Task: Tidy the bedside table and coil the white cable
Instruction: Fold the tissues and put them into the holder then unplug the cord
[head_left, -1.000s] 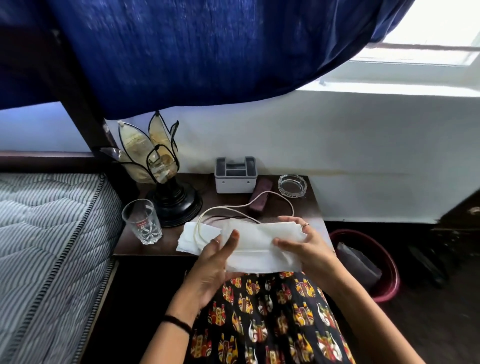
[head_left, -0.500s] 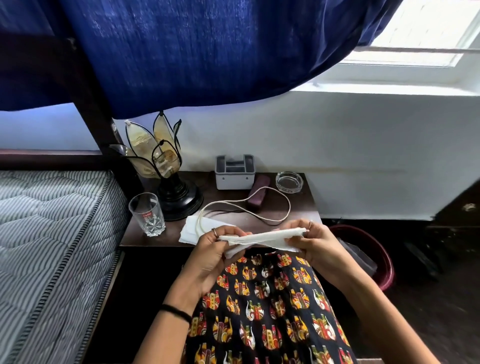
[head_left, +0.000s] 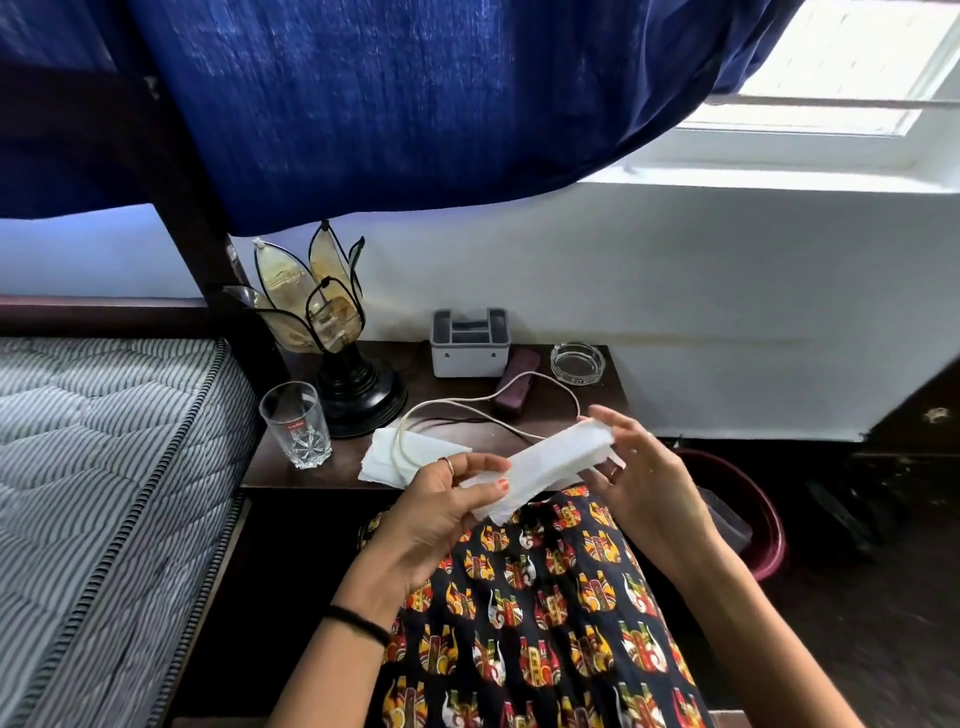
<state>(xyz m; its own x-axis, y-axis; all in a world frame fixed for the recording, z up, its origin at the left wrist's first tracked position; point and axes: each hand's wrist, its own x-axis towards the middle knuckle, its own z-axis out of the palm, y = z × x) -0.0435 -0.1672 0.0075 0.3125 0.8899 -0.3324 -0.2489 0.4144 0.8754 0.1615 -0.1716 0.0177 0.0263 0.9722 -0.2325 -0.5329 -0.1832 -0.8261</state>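
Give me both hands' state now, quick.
Left hand: holding the folded white tissue.
Right hand: holding the same tissue's other end.

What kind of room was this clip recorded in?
Most likely a bedroom: a striped mattress lies beside a dark bedside table holding a petal-shaped lamp and a glass, with a blue curtain hanging by the window.

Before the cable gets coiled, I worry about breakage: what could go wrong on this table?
The cable loops loose across the table, over the napkins and past the case; pulling it could drag them. The glass stands near the front left corner, so a sweeping arm might tip it. Both hands hold a folded napkin, so neither is free.
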